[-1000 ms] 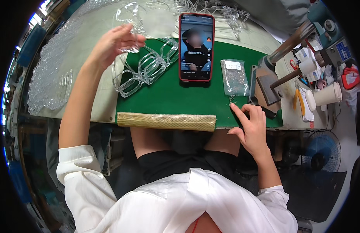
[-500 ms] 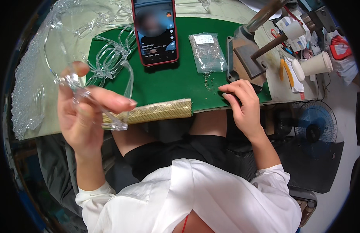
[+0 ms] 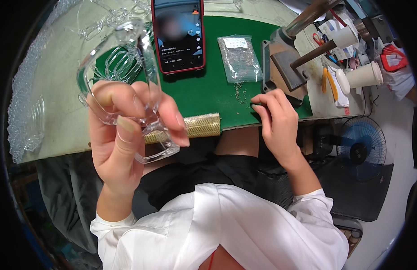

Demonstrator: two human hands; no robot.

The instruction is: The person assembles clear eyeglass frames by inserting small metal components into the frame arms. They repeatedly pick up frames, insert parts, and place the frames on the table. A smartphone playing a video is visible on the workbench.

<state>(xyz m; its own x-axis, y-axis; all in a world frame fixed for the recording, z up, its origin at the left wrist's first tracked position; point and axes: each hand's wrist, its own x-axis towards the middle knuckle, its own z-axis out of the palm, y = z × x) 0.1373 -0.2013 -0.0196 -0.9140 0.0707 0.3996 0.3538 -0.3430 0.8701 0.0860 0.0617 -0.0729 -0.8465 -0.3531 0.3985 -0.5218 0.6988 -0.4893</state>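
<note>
My left hand (image 3: 120, 135) is raised over the near left edge of the table, its thumb and fingers pinching a clear plastic eyeglass frame (image 3: 153, 78). The frame is tilted, one rim standing up above my fingers and another part hanging below them. My right hand (image 3: 280, 126) rests at the front edge of the green mat (image 3: 208, 96), with thumb and forefinger brought together. Anything between those fingertips is too small to make out. Just left of them lie tiny metal pieces (image 3: 239, 94), spilled below a clear zip bag (image 3: 240, 63) of similar pieces.
More clear frames (image 3: 123, 63) lie behind my left hand, with bubble wrap (image 3: 26, 103) at far left. A phone (image 3: 179, 54) stands at the back. A gold patterned roll (image 3: 201, 126) lines the front edge. At right are a hand press (image 3: 287, 67), yellow-handled pliers (image 3: 329, 83) and a fan (image 3: 361, 144).
My left hand has moved to the right with the eyeglass frame and turned it so a rim stands upright. My right hand has barely shifted, its thumb and forefinger still together.
</note>
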